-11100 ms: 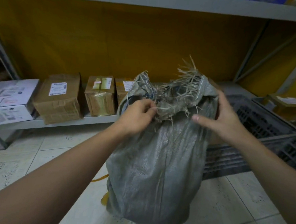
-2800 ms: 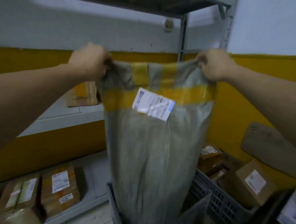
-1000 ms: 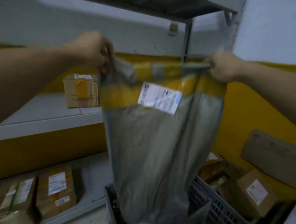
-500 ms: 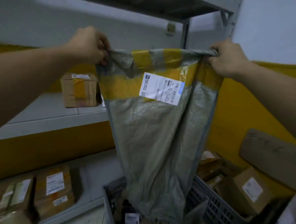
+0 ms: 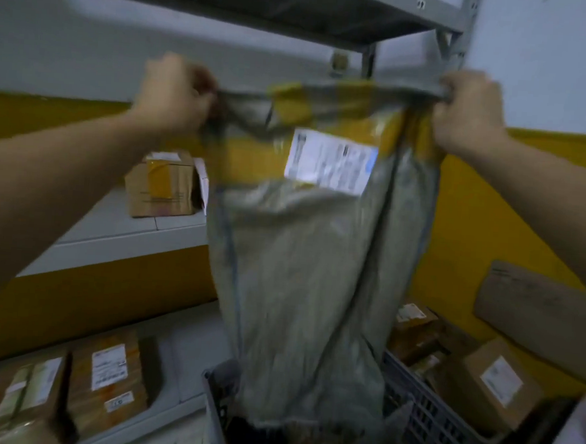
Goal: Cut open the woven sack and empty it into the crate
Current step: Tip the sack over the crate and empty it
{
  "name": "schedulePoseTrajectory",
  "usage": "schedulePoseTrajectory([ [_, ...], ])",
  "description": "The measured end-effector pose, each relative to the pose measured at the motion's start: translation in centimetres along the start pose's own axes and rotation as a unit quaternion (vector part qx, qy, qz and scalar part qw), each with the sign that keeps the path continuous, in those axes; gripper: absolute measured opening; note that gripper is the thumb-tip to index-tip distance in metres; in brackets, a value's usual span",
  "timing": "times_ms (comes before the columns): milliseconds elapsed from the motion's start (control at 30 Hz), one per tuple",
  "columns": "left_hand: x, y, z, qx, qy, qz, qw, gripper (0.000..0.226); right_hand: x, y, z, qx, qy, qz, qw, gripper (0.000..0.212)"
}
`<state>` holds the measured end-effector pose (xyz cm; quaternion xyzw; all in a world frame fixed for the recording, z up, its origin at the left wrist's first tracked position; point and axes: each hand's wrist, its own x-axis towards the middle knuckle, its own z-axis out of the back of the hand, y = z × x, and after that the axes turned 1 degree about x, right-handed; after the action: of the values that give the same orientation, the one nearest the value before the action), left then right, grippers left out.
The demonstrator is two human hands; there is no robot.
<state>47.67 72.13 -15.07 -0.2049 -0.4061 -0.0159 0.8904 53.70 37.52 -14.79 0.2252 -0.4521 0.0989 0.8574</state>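
Note:
The grey woven sack (image 5: 301, 284) hangs upside down, stretched between my hands, with yellow tape and a white shipping label (image 5: 329, 160) near its top. My left hand (image 5: 176, 94) is shut on the sack's upper left corner. My right hand (image 5: 469, 116) is shut on the upper right corner. The sack's lower, open end dips into the grey plastic crate (image 5: 434, 415) below; dark items show in the crate under the mouth. The sack looks slack and flat.
A metal shelf rack stands behind, with a taped cardboard box (image 5: 163, 186) on the middle shelf and labelled boxes (image 5: 107, 378) on the low shelf. More boxes (image 5: 491, 381) sit right of the crate. A cardboard sheet (image 5: 537, 305) leans on the yellow wall.
Since eleven seconds ago the sack has been turned bottom up over the crate. In the last second my hands shook it up and down; it now hangs slightly lower.

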Motion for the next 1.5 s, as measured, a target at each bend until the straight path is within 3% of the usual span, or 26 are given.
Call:
schedulePoseTrajectory([
  [33,0.6,-0.2,0.4,-0.003,-0.006,-0.007,1.0,0.024,0.2,0.0,0.3,0.024,-0.042,-0.009,0.999,0.031],
  [67,0.5,-0.7,0.6,0.024,0.031,-0.03,0.999,0.023,-0.2,0.2,0.3,0.015,-0.034,-0.009,0.999,0.03],
  [133,-0.6,-1.2,-0.1,0.116,0.144,-0.063,0.981,0.018,-1.9,0.2,-1.1,-0.05,0.108,0.036,0.992,0.031],
  [167,-0.9,-1.0,-0.3,0.149,0.15,-0.07,0.975,0.018,-2.6,-0.1,-1.5,-0.074,0.172,0.054,0.981,0.031],
  [200,-0.8,-0.9,0.1,0.151,0.12,-0.063,0.979,0.02,-2.7,-0.2,-1.2,-0.079,0.169,0.057,0.981,0.031],
  [267,0.0,-0.8,1.2,0.064,-0.004,-0.036,0.997,0.024,-1.0,-0.4,0.1,-0.008,0.042,0.003,0.999,0.032],
  [300,0.2,-0.6,1.4,0.043,-0.026,-0.038,0.998,0.024,-0.4,-0.3,0.7,0.038,-0.018,-0.019,0.999,0.032],
  [333,0.0,-0.8,1.4,0.064,0.008,-0.049,0.997,0.022,-0.4,-0.1,0.9,0.058,-0.026,-0.026,0.998,0.032],
  [433,-1.9,0.0,-1.1,0.161,0.15,-0.086,0.972,0.014,-3.7,-0.1,-1.0,0.012,0.133,0.014,0.991,0.026],
  [533,-2.3,1.1,-1.9,0.134,0.138,-0.027,0.981,0.012,-5.6,-1.3,-2.3,0.012,0.133,-0.001,0.991,0.012],
  [633,-2.7,1.4,-1.8,0.115,0.187,0.005,0.976,0.049,-5.5,-1.8,-2.5,0.034,0.158,-0.01,0.987,0.018],
  [700,-3.6,1.5,-2.1,0.212,0.191,-0.032,0.958,0.063,-5.6,-1.9,-3.0,0.045,0.178,0.008,0.983,0.021],
  [800,-4.3,2.9,-2.4,0.265,0.146,-0.049,0.952,0.047,-5.9,-2.2,-2.3,0.134,0.292,0.019,0.947,0.026],
  [867,-4.4,3.5,-2.2,0.28,0.148,-0.028,0.948,0.04,-6.2,-2.7,-1.9,0.113,0.378,0.023,0.919,0.031],
  [933,-4.5,3.7,-2.2,0.308,0.189,0.005,0.932,0.035,-6.8,-3.6,-2.4,0.053,0.415,0.028,0.908,0.03],
  [1000,-4.3,4.0,-2.2,0.318,0.267,0.02,0.909,0.031,-7.3,-4.3,-2.9,0.081,0.443,0.023,0.893,0.02],
  [1067,-4.0,4.4,-2.4,0.284,0.319,0.02,0.904,0.03,-8.0,-4.7,-3.0,0.172,0.472,-0.023,0.865,0.017],
  [1133,-3.8,4.7,-2.3,0.219,0.315,0.018,0.923,0.033,-8.7,-5.0,-3.2,0.249,0.466,-0.07,0.846,0.027],
  [1200,-3.7,5.1,-2.2,0.149,0.203,0.005,0.968,0.046,-9.3,-5.3,-4.0,0.276,0.402,-0.099,0.867,0.036],
  [1267,-5.1,6.0,-2.6,0.026,0.025,0.014,0.999,0.081,-9.9,-5.6,-4.9,0.308,0.332,-0.135,0.881,0.048],
  [1300,-6.4,6.4,-3.1,-0.074,-0.019,0.044,0.996,0.106,-10.3,-5.7,-5.1,0.344,0.305,-0.16,0.873,0.048],
  [1333,-8.2,7.0,-4.3,-0.172,-0.013,0.094,0.98,0.129,-10.6,-5.7,-5.2,0.385,0.287,-0.184,0.858,0.046],
  [1400,-12.8,8.1,-8.2,-0.275,0.095,0.192,0.937,0.15,-11.1,-5.9,-5.1,0.446,0.264,-0.228,0.824,0.043],
  [1467,-16.8,8.7,-12.3,-0.318,0.163,0.29,0.888,0.134,-11.8,-5.7,-4.9,0.467,0.275,-0.252,0.802,0.037],
  [1500,-18.0,8.6,-13.8,-0.338,0.158,0.332,0.866,0.111,-12.0,-5.7,-4.9,0.471,0.275,-0.258,0.798,0.035],
])
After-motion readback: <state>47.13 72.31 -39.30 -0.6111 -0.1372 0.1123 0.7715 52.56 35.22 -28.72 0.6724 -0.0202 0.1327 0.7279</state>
